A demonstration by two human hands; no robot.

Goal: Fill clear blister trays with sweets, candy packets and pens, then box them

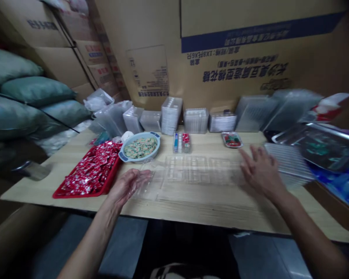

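Observation:
A row of clear plastic compartment trays [197, 174] lies flat on the wooden table [192, 209] in front of me. My left hand [128, 186] rests at the row's left end, fingers curled round the edge of a clear tray. My right hand [260, 170] lies over the row's right end, fingers stretched out and apart, beside a ribbed stack of clear lids [287, 164]. Motion blurs both hands somewhat.
A red tray of red-wrapped candies [90, 172] and a blue-rimmed bowl of small sweets [140, 147] stand at the left. A small filled box [182, 142] and a filled tray [232, 139] sit behind. Stacks of clear containers [195, 120] line the cardboard boxes [235, 50]. Sacks [31, 93] lie left.

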